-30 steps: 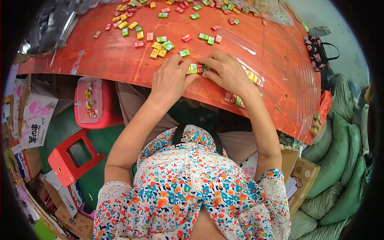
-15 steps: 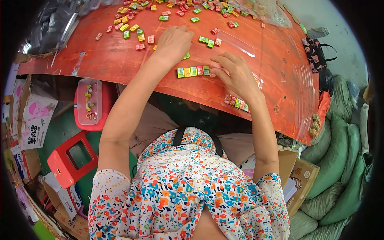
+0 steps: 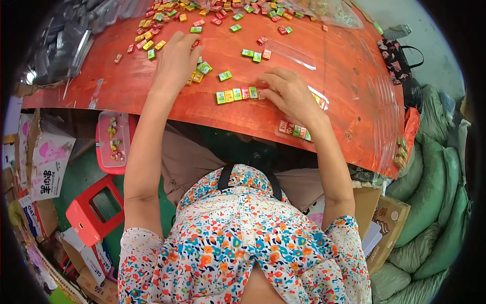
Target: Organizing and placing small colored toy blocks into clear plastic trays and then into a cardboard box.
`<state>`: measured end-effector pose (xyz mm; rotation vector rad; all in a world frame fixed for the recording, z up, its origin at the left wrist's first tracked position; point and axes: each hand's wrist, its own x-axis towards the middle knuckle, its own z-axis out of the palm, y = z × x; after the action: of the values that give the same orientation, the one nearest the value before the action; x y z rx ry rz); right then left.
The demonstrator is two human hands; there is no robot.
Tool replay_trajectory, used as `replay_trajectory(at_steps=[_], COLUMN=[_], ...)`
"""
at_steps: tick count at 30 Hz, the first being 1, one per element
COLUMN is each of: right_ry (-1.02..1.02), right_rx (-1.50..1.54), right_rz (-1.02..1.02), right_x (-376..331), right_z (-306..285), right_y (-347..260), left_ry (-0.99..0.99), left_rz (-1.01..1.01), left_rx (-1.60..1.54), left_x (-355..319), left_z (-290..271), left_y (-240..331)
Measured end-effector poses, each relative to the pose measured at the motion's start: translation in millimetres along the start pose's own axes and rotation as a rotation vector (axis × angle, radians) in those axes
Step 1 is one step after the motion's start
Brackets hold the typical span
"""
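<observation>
A row of small coloured boxes (image 3: 237,95), mostly green with yellow and red among them, lies near the table's front edge. My right hand (image 3: 291,93) rests at its right end, fingers bent and apart, the thumb side touching the last box, which it partly covers. Farther left, my left hand (image 3: 176,63) is over the table, its fingers gathered at a small red box (image 3: 196,44); its palm side is hidden. Next to that wrist lie green boxes (image 3: 204,67) and yellow ones (image 3: 197,76). A single green box (image 3: 225,75) lies between the hands.
Loose boxes (image 3: 217,12) are heaped along the table's far side. Filled clear packs (image 3: 295,129) lie by my right forearm; an empty clear tray (image 3: 291,54) lies beyond. Stacked trays (image 3: 382,121) are at the right. A red stool (image 3: 96,210) and a plastic tub (image 3: 112,139) stand below left.
My left hand has moved left, uncovering green and yellow boxes, and a small red box now shows at its fingers. My right hand stays at the row's end. The view has shifted slightly.
</observation>
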<state>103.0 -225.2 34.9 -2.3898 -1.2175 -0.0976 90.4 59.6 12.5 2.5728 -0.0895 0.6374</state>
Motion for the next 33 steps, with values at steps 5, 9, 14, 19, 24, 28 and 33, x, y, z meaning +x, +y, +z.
replay_trajectory(at_steps=[5,9,14,19,24,28,33], right_ry=[0.059,0.128,0.095,0.006,-0.101,-0.138,0.007], right_rx=[-0.022,-0.132,-0.291,-0.313,-0.305,-0.301,-0.286], right_rz=[0.023,0.133,0.013,-0.022,-0.051,-0.047,-0.144], right_x=[9.9,34.4,49.5,48.3,51.3,50.4,44.3], right_z=[0.1,7.7,16.9,13.5,9.2,5.8,16.8], right_y=[16.4,38.7,51.1,62.3,68.5,64.8,73.9], left_ry=[0.152,-0.020,-0.045,-0.020,-0.030,-0.075,-0.093], left_rz=[0.193,0.195,0.126,0.194,0.096,0.021,-0.024], left_rx=[0.072,0.032,-0.087,-0.122,-0.192,-0.225,-0.242], left_x=[6.8,10.4,-9.8,-33.9,-56.9,-68.8,-82.6], left_z=[24.1,29.1,10.5,-7.1,-17.1,-25.1,-27.9], left_y=[20.1,44.0,36.2,38.4,37.5,38.4,39.1])
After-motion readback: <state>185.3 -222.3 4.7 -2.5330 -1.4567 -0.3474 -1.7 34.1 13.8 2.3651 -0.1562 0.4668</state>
